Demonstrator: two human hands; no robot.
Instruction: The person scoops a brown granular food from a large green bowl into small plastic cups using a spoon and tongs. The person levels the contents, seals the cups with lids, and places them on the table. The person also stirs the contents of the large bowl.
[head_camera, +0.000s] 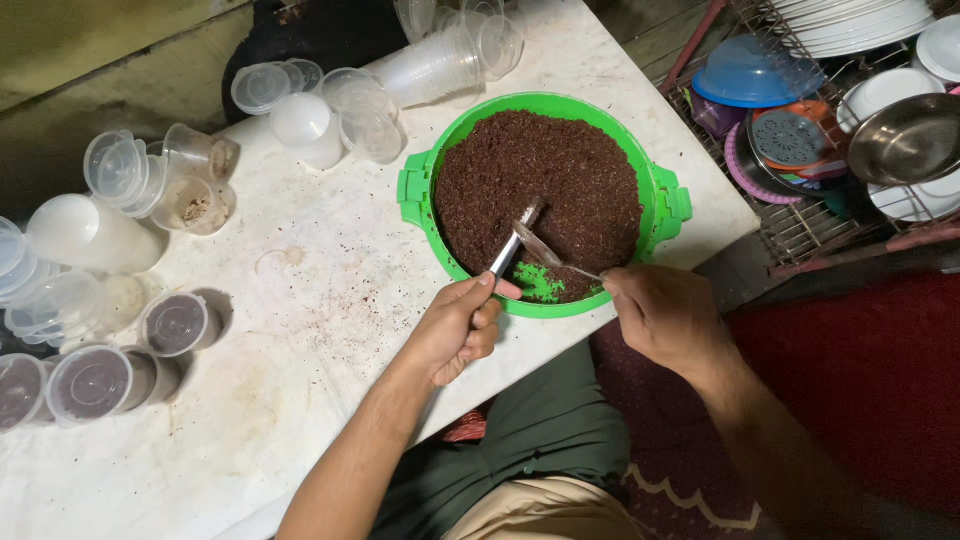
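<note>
A green round bowl (415, 190) with side handles sits on the white table, filled with dark brown crumbly mix (540, 180). My left hand (455, 328) grips a metal spoon (512, 245) whose tip digs into the mix near the bowl's front. My right hand (665, 315) holds a second metal spoon (548, 255) that crosses the first one. A patch of green bowl bottom (538, 283) shows bare just below the spoons.
Several clear plastic cups (430, 65) lie stacked at the table's back. Lidded cups with dark filling (90, 380) stand at the left, beside white cups (90, 235). A dish rack (850, 120) with plates, bowls and a metal pan stands at the right.
</note>
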